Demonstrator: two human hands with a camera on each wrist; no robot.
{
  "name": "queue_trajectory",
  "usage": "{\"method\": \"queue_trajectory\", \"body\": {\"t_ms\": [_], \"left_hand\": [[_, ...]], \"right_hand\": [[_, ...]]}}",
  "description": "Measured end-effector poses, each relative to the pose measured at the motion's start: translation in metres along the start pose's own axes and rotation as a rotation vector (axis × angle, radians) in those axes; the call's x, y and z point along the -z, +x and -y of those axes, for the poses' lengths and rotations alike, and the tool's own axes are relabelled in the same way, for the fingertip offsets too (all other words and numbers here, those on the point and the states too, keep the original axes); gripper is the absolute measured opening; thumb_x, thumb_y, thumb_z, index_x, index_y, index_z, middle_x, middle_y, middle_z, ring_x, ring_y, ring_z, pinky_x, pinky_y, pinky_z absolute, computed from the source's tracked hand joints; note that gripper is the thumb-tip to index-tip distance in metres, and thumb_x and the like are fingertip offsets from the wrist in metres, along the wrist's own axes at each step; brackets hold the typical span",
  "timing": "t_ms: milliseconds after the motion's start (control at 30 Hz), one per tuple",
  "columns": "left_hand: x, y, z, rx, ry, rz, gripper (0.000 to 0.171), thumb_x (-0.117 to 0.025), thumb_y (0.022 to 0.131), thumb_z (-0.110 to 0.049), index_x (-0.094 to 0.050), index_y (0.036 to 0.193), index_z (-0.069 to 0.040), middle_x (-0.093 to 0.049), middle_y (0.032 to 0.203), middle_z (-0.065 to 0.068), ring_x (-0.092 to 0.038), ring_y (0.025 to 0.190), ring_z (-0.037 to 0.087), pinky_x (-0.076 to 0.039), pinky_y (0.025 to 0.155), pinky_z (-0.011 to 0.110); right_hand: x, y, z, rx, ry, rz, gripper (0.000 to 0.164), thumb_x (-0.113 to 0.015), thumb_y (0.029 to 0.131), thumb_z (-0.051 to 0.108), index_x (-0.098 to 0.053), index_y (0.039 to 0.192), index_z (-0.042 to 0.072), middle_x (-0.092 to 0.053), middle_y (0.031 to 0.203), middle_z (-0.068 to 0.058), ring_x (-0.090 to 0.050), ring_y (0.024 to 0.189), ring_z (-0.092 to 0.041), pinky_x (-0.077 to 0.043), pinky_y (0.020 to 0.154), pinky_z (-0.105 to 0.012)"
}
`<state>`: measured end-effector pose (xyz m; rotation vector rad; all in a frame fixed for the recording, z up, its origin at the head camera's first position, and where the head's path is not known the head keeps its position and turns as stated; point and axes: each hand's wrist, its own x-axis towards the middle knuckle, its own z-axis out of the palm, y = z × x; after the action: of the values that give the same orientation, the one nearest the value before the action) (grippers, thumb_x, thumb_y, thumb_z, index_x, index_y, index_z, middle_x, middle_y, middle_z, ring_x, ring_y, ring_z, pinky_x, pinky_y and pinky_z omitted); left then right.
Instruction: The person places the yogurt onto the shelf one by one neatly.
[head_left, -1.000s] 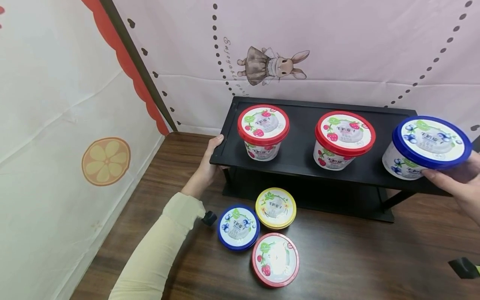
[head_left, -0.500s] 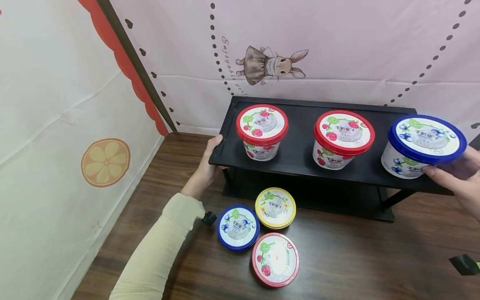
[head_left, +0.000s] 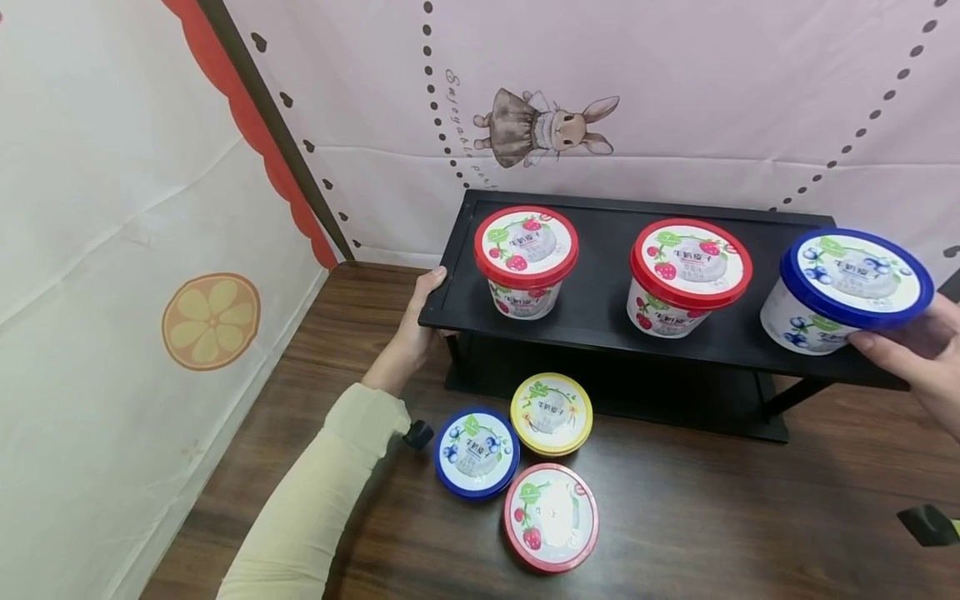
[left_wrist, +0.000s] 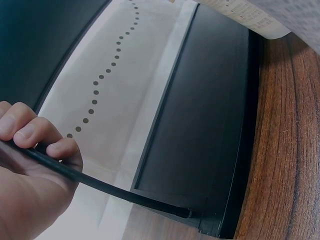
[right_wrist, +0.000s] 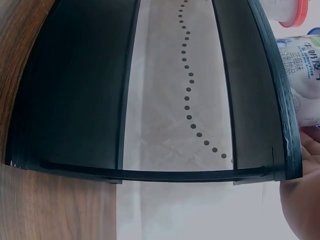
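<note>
A black two-tier rack point(head_left: 592, 308) stands against the pink backdrop. My left hand point(head_left: 414, 329) holds its left end, and in the left wrist view my fingers point(left_wrist: 25, 127) curl round the thin black side bar point(left_wrist: 115, 191). At the right end of the top tier, my right hand point(head_left: 918, 358) grips a tub with a blue lid and blueberry print point(head_left: 858, 277), thumb on its near side. In the right wrist view only part of this tub point(right_wrist: 305, 82) and hand show. Two strawberry tubs with red lids, a left one point(head_left: 527, 250) and a middle one point(head_left: 688, 271), sit on the same tier.
On the brown wooden table point(head_left: 675, 517), before the rack, stand a blue-lidded tub point(head_left: 477, 454), a yellow-lidded tub point(head_left: 551, 414) and a red-lidded tub point(head_left: 551, 518), close together. The rack's lower tier point(right_wrist: 75, 90) lies close over the table. A white cloth wall point(head_left: 97, 250) rises at left.
The blue-lidded tub in my right hand has shifted slightly left on the top tier. My left hand and the other tubs stay where they were.
</note>
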<state>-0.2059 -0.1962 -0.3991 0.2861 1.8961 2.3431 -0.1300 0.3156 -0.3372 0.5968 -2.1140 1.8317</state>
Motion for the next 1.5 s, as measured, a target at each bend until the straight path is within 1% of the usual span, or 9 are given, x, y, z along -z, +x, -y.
{"method": "queue_trajectory", "body": {"t_ms": [100, 133, 200, 333, 433, 667, 933, 1200, 1500], "left_hand": [[0.000, 0.000, 0.000, 0.001, 0.001, -0.004, 0.053, -0.049, 0.088, -0.065, -0.057, 0.091, -0.013, -0.053, 0.064, -0.001, -0.043, 0.049, 0.009, -0.031, 0.047, 0.025], [0.000, 0.000, 0.000, 0.001, 0.002, -0.008, 0.053, -0.049, 0.088, -0.065, -0.057, 0.091, -0.013, -0.053, 0.064, -0.001, -0.043, 0.049, 0.009, -0.031, 0.047, 0.025], [0.000, -0.001, 0.000, 0.003, 0.005, -0.018, 0.052, -0.048, 0.088, -0.065, -0.057, 0.090, -0.013, -0.053, 0.064, -0.001, -0.043, 0.049, 0.009, -0.031, 0.047, 0.024], [-0.001, -0.001, 0.000, 0.007, -0.008, -0.021, 0.052, -0.049, 0.088, -0.065, -0.057, 0.091, -0.013, -0.052, 0.063, -0.001, -0.042, 0.048, 0.009, -0.031, 0.047, 0.023], [-0.001, 0.000, 0.000, 0.010, -0.022, -0.018, 0.052, -0.050, 0.087, -0.065, -0.056, 0.091, -0.013, -0.051, 0.063, -0.002, -0.041, 0.048, 0.009, -0.031, 0.047, 0.022], [0.000, 0.000, 0.002, -0.008, -0.015, -0.008, 0.051, -0.049, 0.089, -0.063, -0.056, 0.089, -0.013, -0.051, 0.062, -0.002, -0.040, 0.047, 0.010, -0.031, 0.047, 0.024], [-0.001, 0.000, 0.001, 0.002, -0.019, 0.005, 0.052, -0.051, 0.088, -0.064, -0.056, 0.092, -0.013, -0.050, 0.062, -0.001, -0.042, 0.049, 0.011, -0.032, 0.048, 0.023], [-0.002, 0.001, 0.000, -0.003, -0.027, 0.007, 0.051, -0.050, 0.088, -0.063, -0.055, 0.090, -0.012, -0.046, 0.060, -0.001, -0.036, 0.048, 0.011, -0.029, 0.047, 0.024], [-0.001, 0.000, -0.002, 0.008, 0.000, -0.008, 0.052, -0.048, 0.089, -0.063, -0.056, 0.094, -0.013, -0.051, 0.064, -0.001, -0.044, 0.051, 0.009, -0.033, 0.049, 0.023]], "right_hand": [[0.001, 0.000, -0.003, 0.003, 0.051, 0.012, 0.063, -0.049, 0.079, -0.028, -0.045, 0.139, -0.009, -0.057, 0.130, -0.009, -0.052, 0.116, -0.017, -0.041, 0.089, -0.014], [0.002, 0.000, -0.003, 0.000, 0.029, 0.012, 0.062, -0.049, 0.080, -0.027, -0.045, 0.139, -0.008, -0.057, 0.129, -0.008, -0.052, 0.116, -0.017, -0.040, 0.089, -0.014], [0.002, -0.001, -0.002, -0.011, -0.028, 0.010, 0.061, -0.049, 0.082, -0.024, -0.045, 0.140, -0.006, -0.057, 0.129, -0.006, -0.051, 0.116, -0.016, -0.039, 0.090, -0.014], [0.001, -0.003, 0.002, -0.034, -0.259, -0.004, 0.060, -0.050, 0.087, -0.018, -0.044, 0.144, 0.001, -0.055, 0.130, 0.003, -0.050, 0.117, -0.010, -0.037, 0.092, -0.014], [0.000, -0.005, 0.004, -0.041, -0.347, 0.001, 0.060, -0.051, 0.090, -0.016, -0.042, 0.146, 0.004, -0.052, 0.132, 0.007, -0.049, 0.119, -0.007, -0.034, 0.094, -0.013], [-0.001, -0.007, 0.007, -0.034, -0.357, 0.022, 0.062, -0.049, 0.089, -0.018, -0.040, 0.147, 0.003, -0.050, 0.136, 0.004, -0.046, 0.123, -0.009, -0.033, 0.098, -0.015], [0.003, -0.014, 0.003, -0.046, -0.286, 0.009, 0.068, -0.048, 0.087, -0.023, -0.035, 0.149, 0.003, -0.046, 0.142, -0.004, -0.043, 0.130, -0.014, -0.033, 0.100, -0.017], [0.000, -0.030, 0.006, -0.119, -0.361, -0.048, 0.069, -0.046, 0.095, -0.015, -0.024, 0.155, 0.012, -0.026, 0.158, -0.008, -0.021, 0.145, -0.019, -0.018, 0.110, -0.019], [-0.008, -0.042, 0.009, -0.051, -0.372, -0.095, 0.067, -0.047, 0.093, -0.015, -0.026, 0.153, 0.007, -0.028, 0.157, -0.012, -0.025, 0.143, -0.021, -0.020, 0.110, -0.021]]}}
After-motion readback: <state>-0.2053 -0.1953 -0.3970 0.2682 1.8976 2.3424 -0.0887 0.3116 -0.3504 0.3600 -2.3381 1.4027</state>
